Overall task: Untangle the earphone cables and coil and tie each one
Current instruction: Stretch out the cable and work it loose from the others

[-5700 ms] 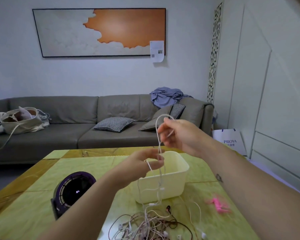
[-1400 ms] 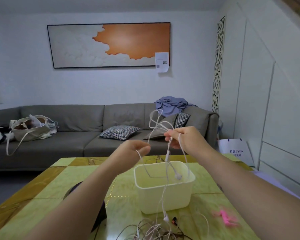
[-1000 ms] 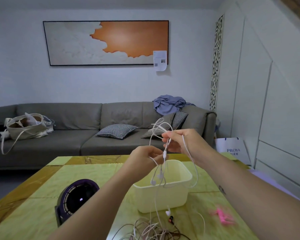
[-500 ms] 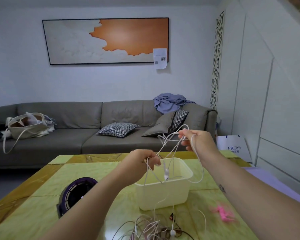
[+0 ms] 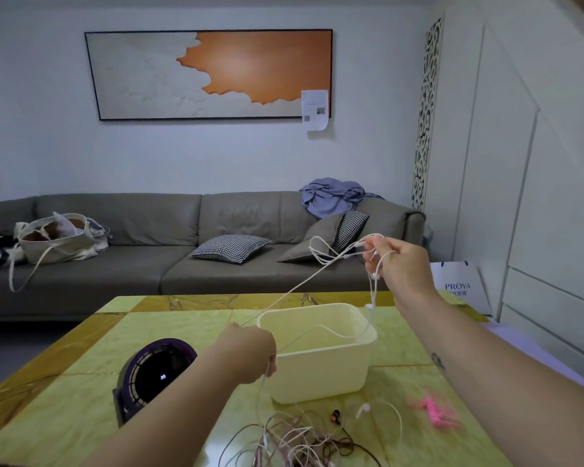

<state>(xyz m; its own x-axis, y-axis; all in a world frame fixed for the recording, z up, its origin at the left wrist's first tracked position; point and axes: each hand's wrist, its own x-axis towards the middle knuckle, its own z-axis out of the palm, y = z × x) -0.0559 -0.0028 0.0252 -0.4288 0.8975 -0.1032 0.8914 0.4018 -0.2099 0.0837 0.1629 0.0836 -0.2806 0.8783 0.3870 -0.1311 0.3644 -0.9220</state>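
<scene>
The right hand (image 5: 400, 264) is raised with its grip curled round gathered loops of the white earphone cable (image 5: 304, 284). The left hand (image 5: 250, 353) sits low, its grip closed on the same strand. The stretch between them runs taut, probably to draw it clear of the tangle (image 5: 294, 443) on the surface (image 5: 81, 382).

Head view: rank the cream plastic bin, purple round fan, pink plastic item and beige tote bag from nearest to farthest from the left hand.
From the left hand, gripping the white earphone cable:
1. Cream plastic bin, just right of it.
2. Purple round fan, to its left.
3. Pink plastic item, far right.
4. Beige tote bag, far back left.
</scene>
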